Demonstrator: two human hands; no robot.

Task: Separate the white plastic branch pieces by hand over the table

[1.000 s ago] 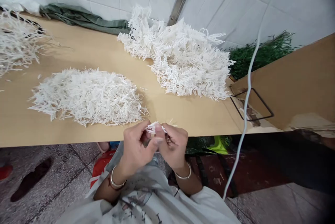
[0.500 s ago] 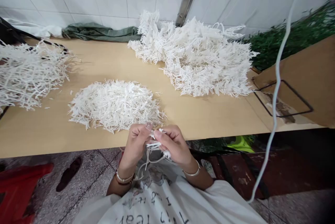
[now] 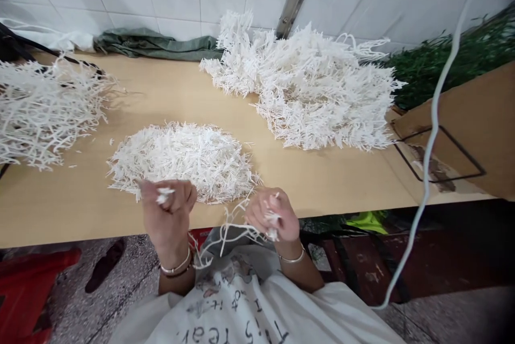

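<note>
My left hand point(image 3: 168, 215), slightly blurred, is closed on a small white piece point(image 3: 164, 195) at the near edge of the middle pile. To its right, my right hand point(image 3: 274, 214) is closed around a white branching strand point(image 3: 233, 231), which hangs between the hands in front of my shirt. White tips stick out of the right fist. A low pile of short white pieces point(image 3: 183, 159) lies on the table just beyond both hands. Behind it to the right is a larger heap of white branching sprigs point(image 3: 322, 89).
More white netted strands point(image 3: 44, 113) cover the left end of the wooden table point(image 3: 161, 86). A green cloth point(image 3: 156, 46) lies along the wall. At right are a cardboard box point(image 3: 475, 124), green foliage point(image 3: 442, 62) and a hanging white cable point(image 3: 432, 129).
My hands, together before, are now apart. The left has moved left with a small white piece; the right has shifted slightly right with the strand. The view has shifted slightly.
</note>
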